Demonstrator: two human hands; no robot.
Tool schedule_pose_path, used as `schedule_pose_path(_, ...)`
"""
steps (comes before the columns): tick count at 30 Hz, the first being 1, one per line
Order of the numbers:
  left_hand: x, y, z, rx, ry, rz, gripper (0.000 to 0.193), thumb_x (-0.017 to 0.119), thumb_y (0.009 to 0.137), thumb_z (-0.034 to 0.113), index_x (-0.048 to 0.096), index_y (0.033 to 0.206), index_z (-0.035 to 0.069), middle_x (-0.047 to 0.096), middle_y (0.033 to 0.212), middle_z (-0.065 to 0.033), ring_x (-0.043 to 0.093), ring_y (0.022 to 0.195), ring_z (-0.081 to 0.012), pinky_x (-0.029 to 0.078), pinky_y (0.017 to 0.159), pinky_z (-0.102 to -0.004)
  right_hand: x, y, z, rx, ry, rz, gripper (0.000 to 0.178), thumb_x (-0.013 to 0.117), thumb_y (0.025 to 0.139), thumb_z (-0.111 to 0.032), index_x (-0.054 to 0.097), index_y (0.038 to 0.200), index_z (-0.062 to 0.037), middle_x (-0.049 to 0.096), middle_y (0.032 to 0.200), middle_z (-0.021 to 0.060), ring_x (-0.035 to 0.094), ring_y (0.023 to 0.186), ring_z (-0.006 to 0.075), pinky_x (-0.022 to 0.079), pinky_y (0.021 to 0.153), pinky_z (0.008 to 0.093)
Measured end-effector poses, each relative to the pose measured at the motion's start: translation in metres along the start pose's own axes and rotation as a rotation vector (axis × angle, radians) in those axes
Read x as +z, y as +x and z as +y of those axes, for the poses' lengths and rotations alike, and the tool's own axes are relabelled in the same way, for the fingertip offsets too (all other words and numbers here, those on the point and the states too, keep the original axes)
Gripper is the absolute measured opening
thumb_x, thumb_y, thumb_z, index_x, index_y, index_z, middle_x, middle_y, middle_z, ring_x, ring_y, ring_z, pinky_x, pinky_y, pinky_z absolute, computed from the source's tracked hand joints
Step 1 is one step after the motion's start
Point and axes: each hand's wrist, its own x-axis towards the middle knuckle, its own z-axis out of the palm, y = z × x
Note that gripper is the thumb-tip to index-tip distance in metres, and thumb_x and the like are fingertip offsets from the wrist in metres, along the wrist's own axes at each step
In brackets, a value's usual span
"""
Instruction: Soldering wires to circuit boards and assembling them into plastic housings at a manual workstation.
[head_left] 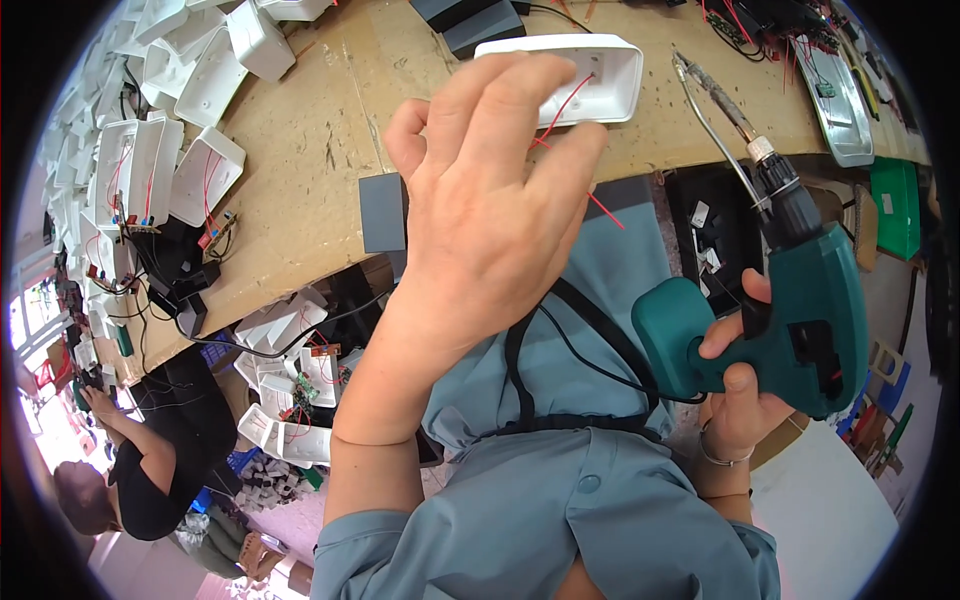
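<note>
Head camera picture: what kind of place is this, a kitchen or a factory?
Probably a small electronics assembly workshop: stacks of white plastic casings with red wires cover the wooden bench, and the right hand holds a green power screwdriver.

No screens, no signs in view

One label (pixel 815 357): dark rectangular patch on side of green drill (pixel 800 300), low on body, small red mark at lower corner; print too small to tell

Grey flat boxes, plain, unlabelled faces: one (pixel 383 212) at near edge of table (pixel 300 150); two more (pixel 470 20) at far edge, side by side, darker one behind. Cannot tell whether these are packaging
</note>
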Motion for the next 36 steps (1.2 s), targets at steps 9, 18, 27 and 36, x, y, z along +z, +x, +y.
schedule_pose_path(9, 0.005, -0.01, -0.007, 0.176, -0.015, -0.057, 0.02, 0.066, 0.059, 0.009, 0.064, 0.079, 0.012, 0.058, 0.096, -0.0015, 0.053, 0.088, -0.0196, 0.036, 0.075, -0.0305, -0.001, 0.003, 0.002, -0.017, 0.05, 0.033, 0.074, 0.066, 0.076, -0.03, 0.026, 0.127, 0.0042, 0.05, 0.11, 0.0244, 0.055, 0.063, 0.0132, 0.044, 0.053, 0.0216)
schedule_pose_path(18, 0.019, -0.01, -0.015, 0.262, -0.135, 0.086, 0.023, 0.061, 0.061, 0.009, 0.062, 0.084, 0.007, 0.056, 0.076, -0.0001, 0.054, 0.067, -0.0156, 0.037, 0.064, -0.0282, -0.01, 0.042, -0.001, -0.265, 0.024, 0.032, 0.064, 0.059, 0.082, -0.028, 0.028, 0.127, 0.0051, 0.047, 0.116, 0.0247, 0.054, 0.068, 0.0142, 0.046, 0.057, 0.0244)
schedule_pose_path(27, 0.032, -0.004, -0.012, 0.225, -0.109, 0.194, 0.026, 0.059, 0.061, 0.009, 0.061, 0.087, 0.007, 0.052, 0.069, 0.0007, 0.05, 0.061, -0.0142, 0.035, 0.059, -0.0279, 0.014, 0.14, 0.037, -0.627, 0.041, 0.038, 0.044, 0.057, 0.082, -0.004, 0.037, 0.12, 0.0062, 0.053, 0.11, 0.0228, 0.059, 0.074, 0.0176, 0.049, 0.069, 0.0287)
schedule_pose_path(36, 0.037, 0.001, -0.011, 0.163, -0.127, 0.21, 0.023, 0.062, 0.06, 0.007, 0.058, 0.082, 0.009, 0.051, 0.066, 0.0016, 0.048, 0.057, -0.0139, 0.033, 0.057, -0.0273, 0.017, 0.094, 0.046, -0.329, -0.089, 0.246, 0.042, 0.052, 0.08, 0.006, 0.04, 0.12, 0.0032, 0.049, 0.119, 0.0176, 0.054, 0.102, 0.0226, 0.042, 0.09, 0.0327)
